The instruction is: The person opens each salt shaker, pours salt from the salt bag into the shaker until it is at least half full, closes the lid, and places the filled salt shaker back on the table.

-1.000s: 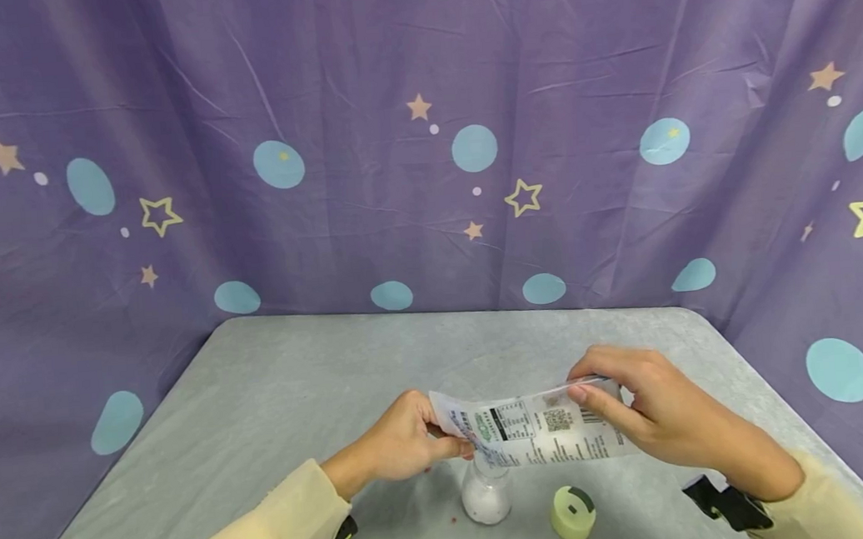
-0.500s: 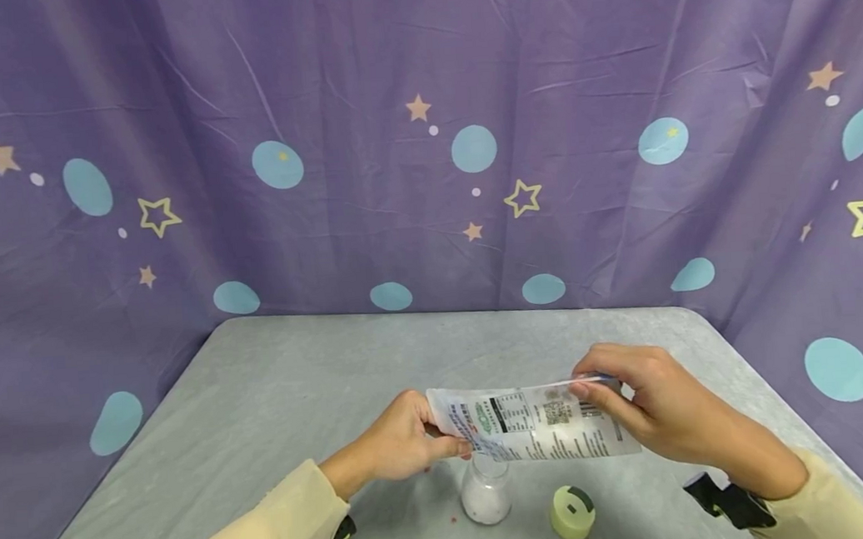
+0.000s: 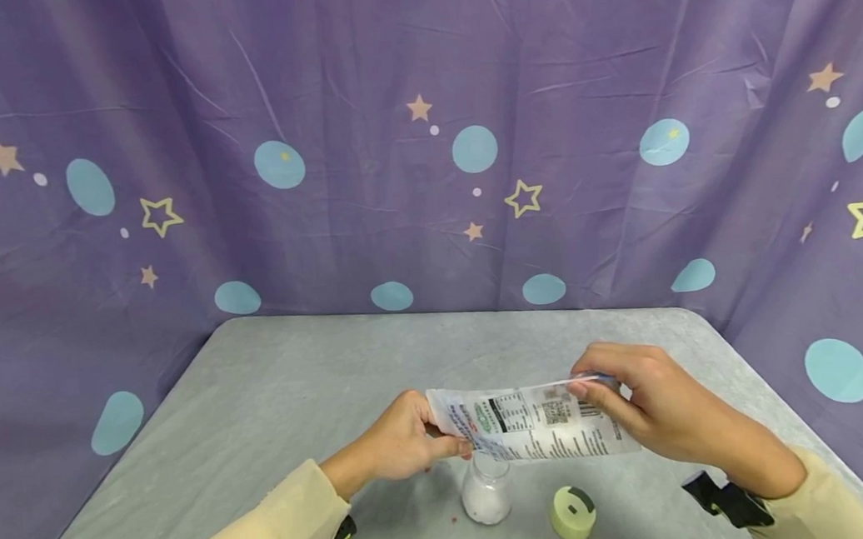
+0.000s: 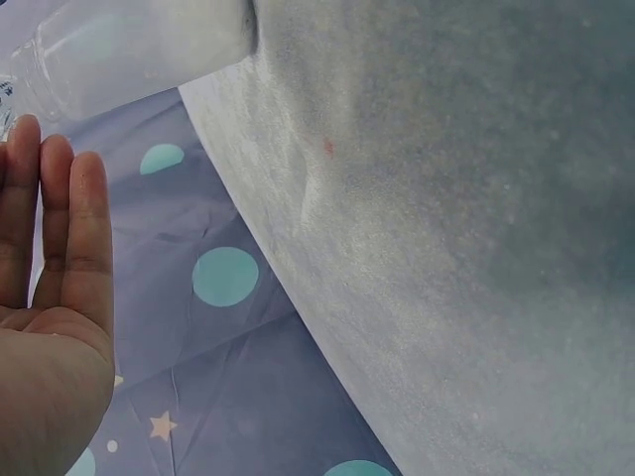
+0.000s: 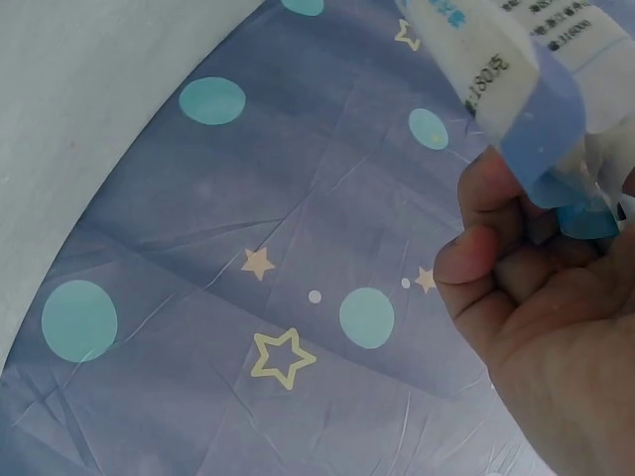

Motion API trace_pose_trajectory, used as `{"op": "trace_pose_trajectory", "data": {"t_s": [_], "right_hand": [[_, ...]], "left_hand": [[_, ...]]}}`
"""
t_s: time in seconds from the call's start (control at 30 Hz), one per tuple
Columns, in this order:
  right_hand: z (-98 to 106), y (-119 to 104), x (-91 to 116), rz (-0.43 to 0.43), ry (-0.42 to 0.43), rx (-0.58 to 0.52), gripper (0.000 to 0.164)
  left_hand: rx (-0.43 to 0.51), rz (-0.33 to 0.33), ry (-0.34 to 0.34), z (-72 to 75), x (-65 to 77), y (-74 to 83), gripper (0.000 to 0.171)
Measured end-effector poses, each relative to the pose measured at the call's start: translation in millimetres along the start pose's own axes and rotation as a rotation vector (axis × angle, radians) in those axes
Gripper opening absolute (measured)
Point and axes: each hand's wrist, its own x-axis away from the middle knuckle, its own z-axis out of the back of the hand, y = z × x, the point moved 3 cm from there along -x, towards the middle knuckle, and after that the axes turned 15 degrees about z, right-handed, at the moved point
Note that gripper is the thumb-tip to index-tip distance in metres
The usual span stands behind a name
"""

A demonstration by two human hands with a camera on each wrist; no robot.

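A printed white plastic packet (image 3: 528,421) is stretched between my two hands. My left hand (image 3: 398,443) pinches its left end, thumb in front and fingers behind. In the left wrist view the fingers (image 4: 89,228) stand nearly straight beside a clear bottle (image 4: 139,50). My right hand (image 3: 659,408) grips the packet's right end between thumb and fingers; the right wrist view shows a folded, bluish part of the packet (image 5: 541,119) there. Right under the packet's left end, the clear bottle (image 3: 485,495) stands upright with white contents. Its mouth is partly covered by the packet.
A pale green cap (image 3: 572,514) with a dark patch lies on the table to the right of the bottle. Small red specks (image 3: 453,519) dot the grey tablecloth (image 3: 333,360). A purple curtain (image 3: 395,180) hangs behind the table.
The packet's lower edge has risen slightly and its printed face has turned a little. My right hand has shifted up very slightly; the left hand, bottle and cap stay put.
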Motion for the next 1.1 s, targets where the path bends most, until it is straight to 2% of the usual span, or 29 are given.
{"op": "trace_pose_trajectory", "data": {"t_s": [0.4,0.7,1.1], "right_hand": [[1.2,-1.2,-1.5,-0.022,-0.021,-0.013,0.028],[-0.9,-0.8,-0.1,0.008,-0.006,-0.021,0.026],[-0.8,-1.2,-0.4,0.006,-0.011,-0.017,0.026]], "left_hand": [[0.017,0.007,-0.016,-0.7,-0.5,-0.8,0.016],[0.013,0.003,-0.015,-1.9,-1.5,-3.3,0.016],[0.045,0.008,-0.033,-3.7,-2.3,-4.8,0.017]]}}
